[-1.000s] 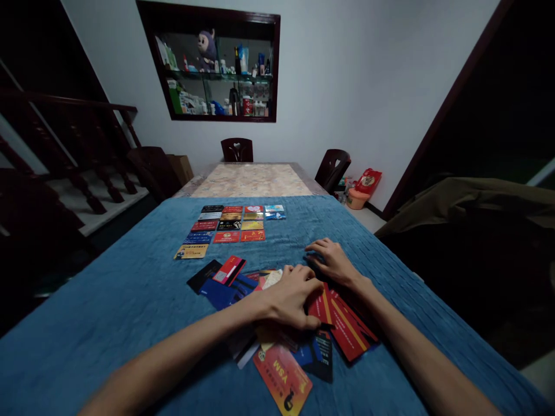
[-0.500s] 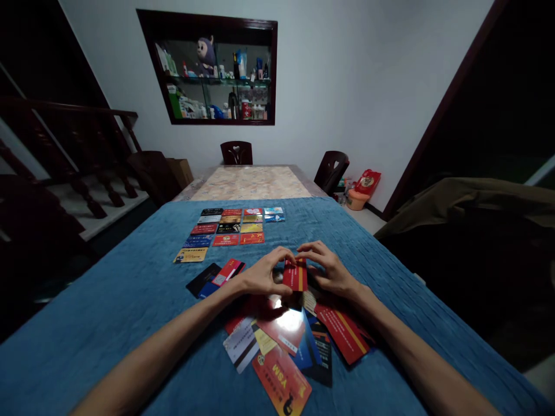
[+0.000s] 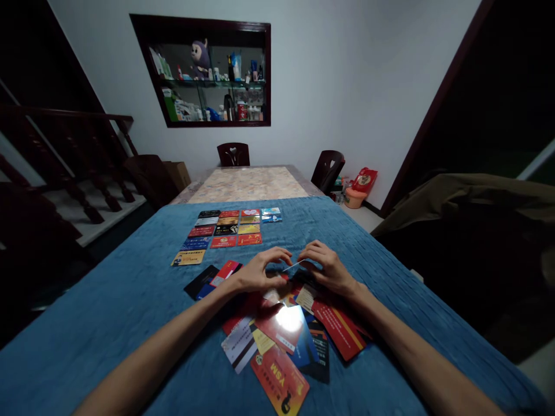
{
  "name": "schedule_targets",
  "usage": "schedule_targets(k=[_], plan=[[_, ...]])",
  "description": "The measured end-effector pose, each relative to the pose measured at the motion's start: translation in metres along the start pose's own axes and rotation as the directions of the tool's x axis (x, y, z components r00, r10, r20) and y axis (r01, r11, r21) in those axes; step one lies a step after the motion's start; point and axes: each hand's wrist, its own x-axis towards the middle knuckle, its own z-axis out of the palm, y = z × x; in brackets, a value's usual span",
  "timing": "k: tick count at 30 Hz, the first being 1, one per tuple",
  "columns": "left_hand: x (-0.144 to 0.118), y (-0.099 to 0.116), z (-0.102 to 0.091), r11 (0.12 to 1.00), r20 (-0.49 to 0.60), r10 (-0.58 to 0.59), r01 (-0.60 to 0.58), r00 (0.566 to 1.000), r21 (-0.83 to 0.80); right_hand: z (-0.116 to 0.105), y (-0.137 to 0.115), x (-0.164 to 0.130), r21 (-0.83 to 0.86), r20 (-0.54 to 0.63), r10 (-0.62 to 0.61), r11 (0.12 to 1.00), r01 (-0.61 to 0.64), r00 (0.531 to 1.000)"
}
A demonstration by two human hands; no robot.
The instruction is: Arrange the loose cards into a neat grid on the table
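Both of my hands hold one thin card [image 3: 293,266] between their fingertips, just above a loose pile of cards [image 3: 286,335]. The card is turned almost edge-on to me, so its face is hidden. My left hand [image 3: 260,271] pinches its left end and my right hand [image 3: 327,268] its right end. Farther out on the blue cloth [image 3: 108,312], a neat grid of cards [image 3: 228,228] lies face up in rows. A black card and a red card [image 3: 212,276] lie to the left of my left hand.
The blue cloth covers the near part of a long table [image 3: 249,182] with a pale patterned top beyond it. Two dark chairs [image 3: 327,167] stand at the far end. A stair railing [image 3: 65,144] runs on the left. A brown garment [image 3: 459,202] lies to the right.
My left hand lifted a red card off the pile and my right hand joined it. The card, first facing me, is now tilted nearly flat and edge-on.
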Motion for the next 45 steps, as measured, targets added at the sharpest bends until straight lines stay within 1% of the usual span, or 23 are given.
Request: schedule_targets(k=[6,12,17,23,27,32,35,38,45], plan=[[0.002,-0.001,-0.005,0.999,-0.035,-0.045,0.045,0.998,-0.021,0.000,0.002,-0.002,-0.057,-0.012,0.039,0.998,-0.039,0.999],[0.000,-0.011,-0.006,0.996,-0.111,-0.085,0.085,0.990,-0.008,0.002,0.007,-0.005,-0.076,-0.041,0.056,0.995,-0.059,0.998],[-0.001,-0.017,-0.005,0.991,-0.173,-0.133,0.127,0.976,-0.042,0.002,0.010,-0.007,-0.075,-0.083,0.028,0.997,-0.034,0.996],[0.001,-0.016,-0.005,0.988,-0.198,-0.148,0.135,0.969,-0.074,0.005,0.010,-0.008,-0.074,-0.126,0.041,0.996,-0.050,0.991],[0.002,-0.016,-0.003,0.993,-0.221,-0.118,0.115,0.968,-0.028,0.006,0.009,-0.008,-0.067,-0.125,0.045,0.996,-0.054,0.991],[0.003,-0.014,0.000,0.988,-0.246,-0.112,0.134,0.963,0.075,0.006,0.006,-0.007,-0.087,-0.105,0.038,0.995,-0.048,0.994],[0.003,-0.014,0.001,0.984,-0.276,-0.107,0.141,0.955,0.106,0.005,0.002,-0.006,-0.133,-0.086,0.027,0.990,-0.039,0.996],[0.004,-0.015,0.001,0.983,-0.309,-0.097,0.139,0.946,0.116,0.005,-0.002,-0.005,-0.213,-0.066,-0.015,0.977,0.000,0.998],[0.004,-0.016,-0.001,0.977,-0.381,-0.092,0.158,0.920,0.146,0.010,-0.010,-0.005,-0.386,-0.062,-0.070,0.922,0.041,0.996]])
